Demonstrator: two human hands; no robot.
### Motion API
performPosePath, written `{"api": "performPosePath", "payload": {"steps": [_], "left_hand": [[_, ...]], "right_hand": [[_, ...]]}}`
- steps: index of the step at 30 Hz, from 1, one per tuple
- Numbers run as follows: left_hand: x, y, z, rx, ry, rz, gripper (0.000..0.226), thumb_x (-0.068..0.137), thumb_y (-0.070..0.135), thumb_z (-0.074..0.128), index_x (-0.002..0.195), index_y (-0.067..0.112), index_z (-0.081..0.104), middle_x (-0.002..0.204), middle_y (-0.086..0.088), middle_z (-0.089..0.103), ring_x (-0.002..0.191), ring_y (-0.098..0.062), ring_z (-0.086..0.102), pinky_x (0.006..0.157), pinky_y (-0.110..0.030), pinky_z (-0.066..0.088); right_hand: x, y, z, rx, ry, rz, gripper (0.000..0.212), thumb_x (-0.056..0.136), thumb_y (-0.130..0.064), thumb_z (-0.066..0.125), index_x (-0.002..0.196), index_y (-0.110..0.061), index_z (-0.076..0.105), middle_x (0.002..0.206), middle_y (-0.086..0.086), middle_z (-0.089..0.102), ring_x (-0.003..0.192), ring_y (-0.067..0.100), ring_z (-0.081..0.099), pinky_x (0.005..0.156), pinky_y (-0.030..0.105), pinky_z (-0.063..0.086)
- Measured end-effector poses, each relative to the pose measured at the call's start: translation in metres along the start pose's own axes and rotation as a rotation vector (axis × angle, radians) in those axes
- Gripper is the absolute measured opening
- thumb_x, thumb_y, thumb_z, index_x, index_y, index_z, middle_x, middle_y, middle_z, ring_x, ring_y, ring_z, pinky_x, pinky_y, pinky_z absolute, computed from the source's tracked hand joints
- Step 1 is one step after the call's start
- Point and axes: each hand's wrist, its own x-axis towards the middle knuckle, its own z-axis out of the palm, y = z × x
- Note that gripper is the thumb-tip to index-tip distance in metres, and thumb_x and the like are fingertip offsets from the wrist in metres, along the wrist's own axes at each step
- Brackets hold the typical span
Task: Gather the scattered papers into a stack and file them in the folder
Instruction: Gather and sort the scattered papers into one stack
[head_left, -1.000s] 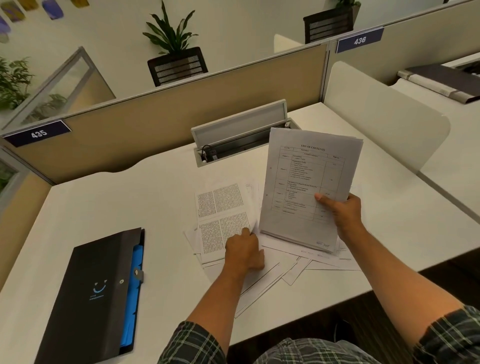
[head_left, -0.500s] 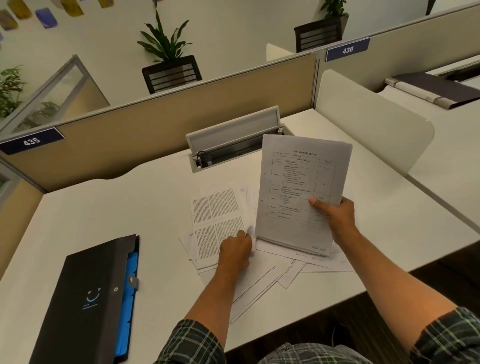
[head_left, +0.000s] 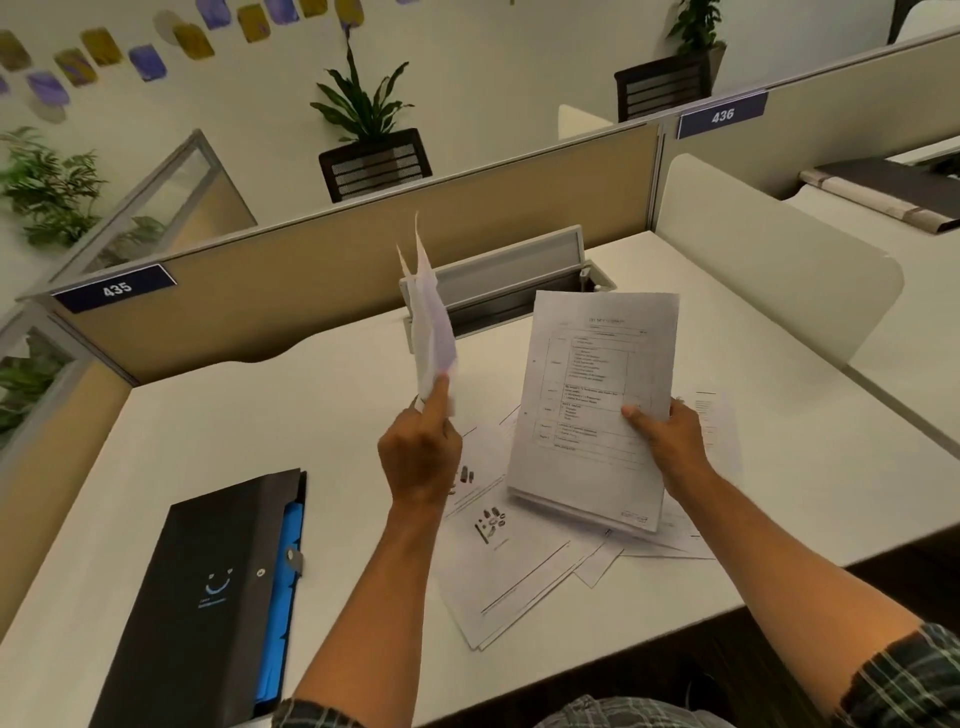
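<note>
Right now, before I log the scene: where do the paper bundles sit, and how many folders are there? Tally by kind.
Paper bundles held in a hand: 2 (left hand batch; right hand stack)
Loose paper spreads on the desk: 1
Folders: 1
Total: 4

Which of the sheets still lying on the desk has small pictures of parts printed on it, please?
The sheet with dark part pictures, lying just right of the left hand's wrist. The other loose sheets on the desk show only text or lines.
</note>
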Motion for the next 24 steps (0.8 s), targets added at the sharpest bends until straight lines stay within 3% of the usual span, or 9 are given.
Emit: {"api": "performPosePath", "payload": {"steps": [3,7,10,12,15,18,21,23,24], "left_hand": [[0.004,0.025,-0.005,-0.017,0.084,0.246,0.035,0.094,0.022,0.065,0.122,0.003,0.073,0.08,-0.019,0.075,0.049,-0.029,0.067,0.053,-0.039,0.061],[-0.011,0.055,0.003,-0.057,-0.065,0.539,0.039,0.092,0.009,0.06,0.13,0.008,0.069,0.092,-0.014,0.078,0.049,-0.025,0.066,0.047,-0.034,0.056],[-0.033,0.063,0.013,-0.098,-0.446,0.606,0.072,0.097,0.006,0.06,0.16,0.019,0.029,0.108,-0.011,0.072,0.069,-0.026,0.07,0.063,-0.04,0.062],[-0.045,0.061,0.017,-0.124,-0.579,0.582,0.094,0.096,0.012,0.064,0.163,0.029,0.001,0.113,-0.009,0.069,0.078,-0.028,0.07,0.071,-0.045,0.062],[-0.05,0.053,0.017,-0.28,-0.674,0.387,0.108,0.086,0.037,0.071,0.162,0.035,-0.006,0.121,-0.004,0.071,0.088,-0.025,0.071,0.08,-0.041,0.062],[-0.04,0.044,0.009,-0.512,-0.767,0.089,0.086,0.089,0.072,0.048,0.161,0.042,0.009,0.139,0.006,0.064,0.119,-0.019,0.065,0.101,-0.042,0.052],[-0.025,0.028,0.007,-0.581,-0.514,-0.166,0.07,0.091,0.07,0.049,0.148,0.029,0.047,0.145,0.002,0.058,0.133,-0.017,0.052,0.11,-0.051,0.046],[-0.013,0.012,0.01,-0.512,-0.379,-0.425,0.07,0.088,0.06,0.063,0.145,0.023,0.048,0.147,-0.002,0.054,0.134,-0.021,0.05,0.112,-0.05,0.043],[-0.006,0.002,0.01,-0.487,-0.403,-0.579,0.075,0.086,0.058,0.07,0.148,0.022,0.044,0.15,-0.005,0.05,0.136,-0.025,0.048,0.113,-0.051,0.042]], "right_hand": [[-0.004,0.003,0.018,-0.023,-0.068,0.014,0.023,0.093,-0.014,0.074,0.113,-0.02,0.067,0.1,-0.001,0.076,0.076,0.011,0.077,0.059,0.021,0.06],[-0.009,0.004,0.04,-0.065,-0.139,0.039,0.028,0.092,-0.015,0.073,0.119,-0.023,0.068,0.099,-0.003,0.077,0.084,0.012,0.076,0.063,0.021,0.059],[-0.011,0.005,0.051,-0.05,-0.175,0.101,0.024,0.086,-0.023,0.073,0.11,-0.026,0.074,0.098,-0.001,0.08,0.093,0.022,0.076,0.072,0.034,0.064],[-0.013,0.006,0.053,-0.02,-0.184,0.13,0.031,0.079,-0.027,0.07,0.109,-0.028,0.074,0.102,0.0,0.08,0.096,0.024,0.076,0.081,0.042,0.064],[-0.015,0.011,0.049,0.018,-0.222,0.135,0.027,0.086,-0.024,0.073,0.112,-0.028,0.074,0.106,0.001,0.08,0.098,0.023,0.076,0.084,0.042,0.063],[-0.015,0.017,0.045,0.049,-0.25,0.178,0.024,0.088,-0.017,0.074,0.111,-0.018,0.075,0.106,0.013,0.079,0.1,0.035,0.075,0.089,0.055,0.06],[-0.014,0.019,0.042,0.092,-0.252,0.226,0.019,0.093,-0.008,0.069,0.111,-0.012,0.074,0.106,0.019,0.077,0.098,0.039,0.075,0.085,0.056,0.061],[-0.015,0.016,0.043,0.116,-0.257,0.233,0.018,0.094,-0.008,0.069,0.11,-0.013,0.076,0.105,0.018,0.078,0.093,0.036,0.076,0.074,0.048,0.064],[-0.015,0.015,0.043,0.12,-0.271,0.231,0.018,0.093,-0.009,0.07,0.108,-0.015,0.077,0.105,0.018,0.078,0.092,0.035,0.077,0.071,0.045,0.064]]}}
